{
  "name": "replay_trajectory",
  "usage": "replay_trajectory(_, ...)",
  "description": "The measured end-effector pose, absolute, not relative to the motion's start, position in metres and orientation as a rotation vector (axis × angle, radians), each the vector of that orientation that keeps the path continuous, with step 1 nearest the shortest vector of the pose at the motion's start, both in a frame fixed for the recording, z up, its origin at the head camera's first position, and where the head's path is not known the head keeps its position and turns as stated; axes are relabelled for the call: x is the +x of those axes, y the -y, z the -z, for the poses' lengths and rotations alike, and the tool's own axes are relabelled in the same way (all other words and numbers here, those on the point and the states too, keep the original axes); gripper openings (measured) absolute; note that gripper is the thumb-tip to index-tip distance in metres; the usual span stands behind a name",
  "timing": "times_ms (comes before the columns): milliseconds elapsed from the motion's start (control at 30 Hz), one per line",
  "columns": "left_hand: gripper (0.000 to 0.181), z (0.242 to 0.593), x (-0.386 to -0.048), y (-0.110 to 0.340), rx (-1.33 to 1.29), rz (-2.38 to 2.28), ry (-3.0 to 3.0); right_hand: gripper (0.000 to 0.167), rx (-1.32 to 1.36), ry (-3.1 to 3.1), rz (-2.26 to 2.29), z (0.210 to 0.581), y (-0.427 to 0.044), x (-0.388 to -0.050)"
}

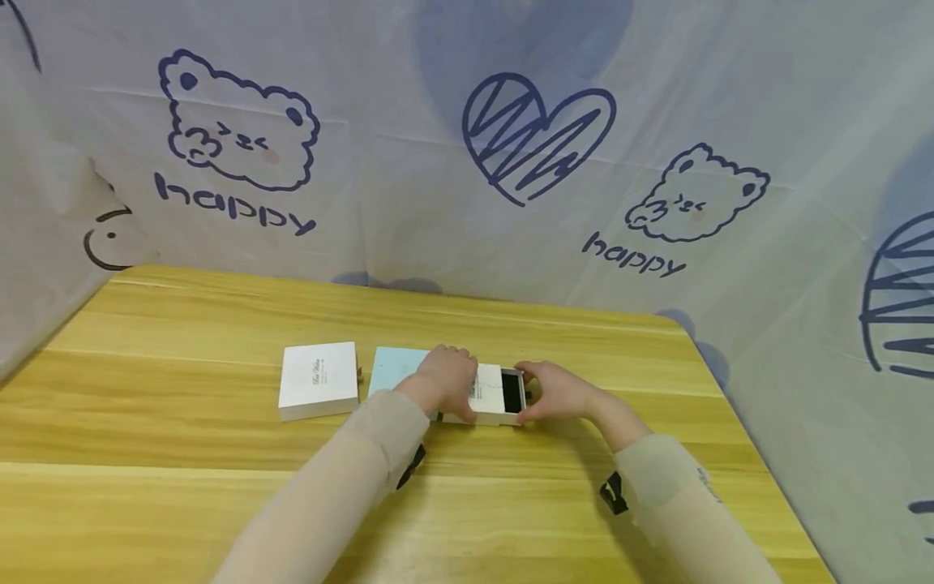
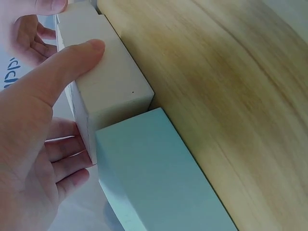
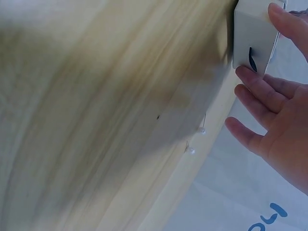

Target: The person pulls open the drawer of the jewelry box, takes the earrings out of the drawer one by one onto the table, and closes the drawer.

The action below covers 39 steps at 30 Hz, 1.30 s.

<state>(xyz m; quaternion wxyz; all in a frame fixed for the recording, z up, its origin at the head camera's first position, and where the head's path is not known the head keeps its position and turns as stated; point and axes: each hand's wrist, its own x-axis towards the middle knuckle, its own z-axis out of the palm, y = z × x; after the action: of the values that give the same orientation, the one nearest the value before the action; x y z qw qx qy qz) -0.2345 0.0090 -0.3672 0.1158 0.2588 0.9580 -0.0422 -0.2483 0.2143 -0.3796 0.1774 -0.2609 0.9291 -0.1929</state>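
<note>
One grip [image 1: 447, 381], the left, clasps a white box [image 1: 490, 393]; the right grip [image 1: 562, 397] pinches its part-open drawer [image 1: 514, 394].

Row across the table [image 1: 182, 503]

The left box [image 1: 317, 377] stands apart; the middle box [image 1: 397, 367] sits just left of the right box [image 1: 490, 388], whose tray [image 1: 509, 418] juts rightward between left hand [image 1: 448, 381] and right hand [image 1: 558, 395]. Behind hangs a cloth [image 1: 409, 162].
</note>
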Motion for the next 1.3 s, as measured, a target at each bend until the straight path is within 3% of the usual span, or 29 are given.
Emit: replay_trajectory(1300, 0.074, 0.372, -0.235, -0.016, 0.656, -0.111, -2.776, 0.086, -0.704, -2.571, 0.622, 0.378, -0.208, -0.247)
